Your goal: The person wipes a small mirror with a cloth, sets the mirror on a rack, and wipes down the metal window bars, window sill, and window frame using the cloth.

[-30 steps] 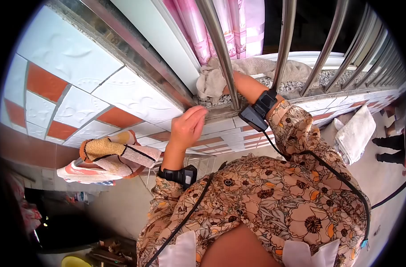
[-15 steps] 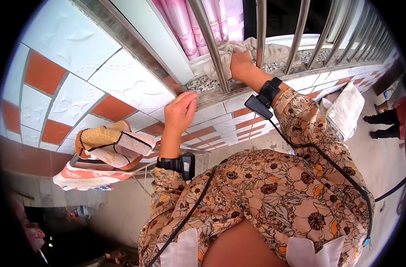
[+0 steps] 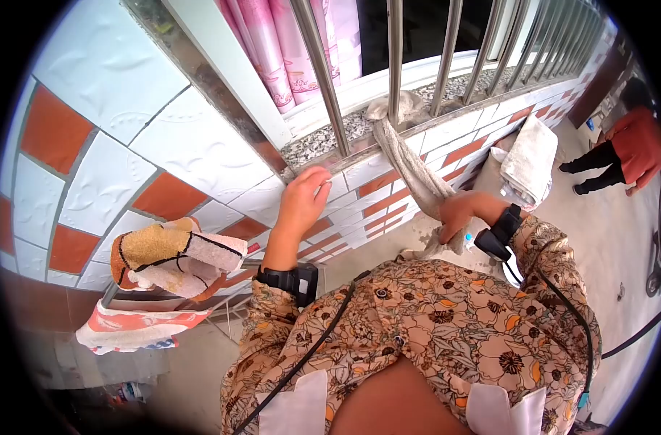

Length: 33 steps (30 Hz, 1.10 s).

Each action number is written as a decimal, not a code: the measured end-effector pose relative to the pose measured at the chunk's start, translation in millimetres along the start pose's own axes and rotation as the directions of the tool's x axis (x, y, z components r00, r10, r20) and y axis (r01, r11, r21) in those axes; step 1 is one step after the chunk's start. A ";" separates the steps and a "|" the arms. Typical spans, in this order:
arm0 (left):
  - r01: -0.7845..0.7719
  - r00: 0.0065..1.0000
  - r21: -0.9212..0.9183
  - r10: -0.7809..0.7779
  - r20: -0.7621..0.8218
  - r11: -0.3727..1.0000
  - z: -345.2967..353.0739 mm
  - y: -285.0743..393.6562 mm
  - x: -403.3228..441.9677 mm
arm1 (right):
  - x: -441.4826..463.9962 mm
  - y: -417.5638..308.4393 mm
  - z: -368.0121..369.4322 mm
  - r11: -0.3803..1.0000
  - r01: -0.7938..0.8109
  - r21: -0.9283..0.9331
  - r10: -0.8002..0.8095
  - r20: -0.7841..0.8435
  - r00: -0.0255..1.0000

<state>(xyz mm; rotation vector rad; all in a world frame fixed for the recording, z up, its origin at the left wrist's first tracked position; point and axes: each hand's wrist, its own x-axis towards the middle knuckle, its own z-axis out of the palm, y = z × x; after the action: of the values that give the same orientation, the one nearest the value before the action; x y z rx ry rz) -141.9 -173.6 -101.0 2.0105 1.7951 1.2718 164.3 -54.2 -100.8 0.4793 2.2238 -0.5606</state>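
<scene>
My right hand (image 3: 464, 212) is closed around a damp-looking grey-beige cloth (image 3: 415, 168). The cloth stretches from my fist up to the speckled granite sill (image 3: 348, 127), where its far end is bunched around the foot of a metal window bar (image 3: 395, 61). My left hand (image 3: 305, 197) is raised beside the tiled wall, just below the sill's left corner. Its fingers are extended and close together, with nothing visible in them.
Pink curtains (image 3: 276, 51) hang behind the bars. At left, a multicoloured towel (image 3: 178, 254) and a red-and-white cloth (image 3: 138, 326) drape over a rack. A pale folded sack (image 3: 530, 159) rests against the wall. Another person in red (image 3: 635, 145) stands at far right.
My right hand has come from the sill down toward my body, drawing the cloth out between the bars into a long strand. My left hand has barely moved.
</scene>
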 end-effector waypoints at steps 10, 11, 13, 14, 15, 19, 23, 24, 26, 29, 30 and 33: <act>0.009 0.995 -0.023 -0.007 0.098 1.000 52.1 26.9 32.6 | -31.0 2.8 -80.3 0.876 0.380 0.297 0.241 -0.952 0.190; 0.020 0.996 -0.013 -0.019 0.089 1.000 59.9 34.4 39.7 | -13.1 4.6 -86.4 0.988 0.144 0.059 0.061 -0.998 -0.014; 0.098 0.989 0.173 -0.115 0.095 0.980 73.1 51.3 59.9 | 31.5 9.8 -88.5 0.967 0.252 -0.025 -0.012 -0.999 -0.052; 0.110 0.993 0.245 -0.119 0.020 0.963 90.4 37.4 63.6 | 48.1 8.8 -85.9 0.969 0.245 -0.020 -0.005 -0.998 -0.059; 0.121 0.992 0.248 -0.126 0.008 0.961 93.1 40.3 68.7 | 60.4 7.3 -80.1 0.972 0.237 -0.014 0.002 -0.998 -0.064; 0.190 0.978 0.416 -0.209 0.002 0.889 97.7 47.6 73.1 | 80.1 16.9 -61.3 0.985 0.167 -0.038 -0.017 -0.992 -0.128; 0.031 0.952 0.217 -0.095 0.290 0.976 86.5 42.5 46.1 | 73.2 33.3 -20.4 0.944 0.300 -0.136 -0.178 -0.977 0.115; -0.001 0.904 0.052 -0.022 0.428 0.999 87.7 42.4 40.3 | 72.5 38.5 -12.2 0.910 0.397 -0.122 -0.251 -0.923 0.292; 0.055 0.917 -0.045 -0.032 0.398 0.997 91.2 44.2 38.5 | 73.5 46.1 -11.1 0.725 0.680 0.109 -0.226 -0.895 0.385; 0.070 0.946 -0.162 -0.014 0.324 0.984 81.4 74.5 51.9 | 46.9 44.0 -30.0 0.306 0.811 0.500 -0.162 -0.812 0.561; 0.138 0.951 -0.300 -0.042 0.306 0.944 70.4 91.9 60.2 | 40.6 47.3 -37.3 0.128 0.833 0.539 -0.073 -0.832 0.550; 0.067 0.994 -0.458 -0.019 0.109 0.886 35.6 99.9 69.6 | 5.5 55.9 -60.6 -0.093 0.904 0.417 0.148 -0.892 0.427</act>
<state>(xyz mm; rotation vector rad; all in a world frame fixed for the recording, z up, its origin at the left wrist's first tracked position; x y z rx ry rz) -50.0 -124.9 -28.3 1.7211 1.3213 1.3936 152.7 25.4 -81.9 0.5601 2.2558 -3.0616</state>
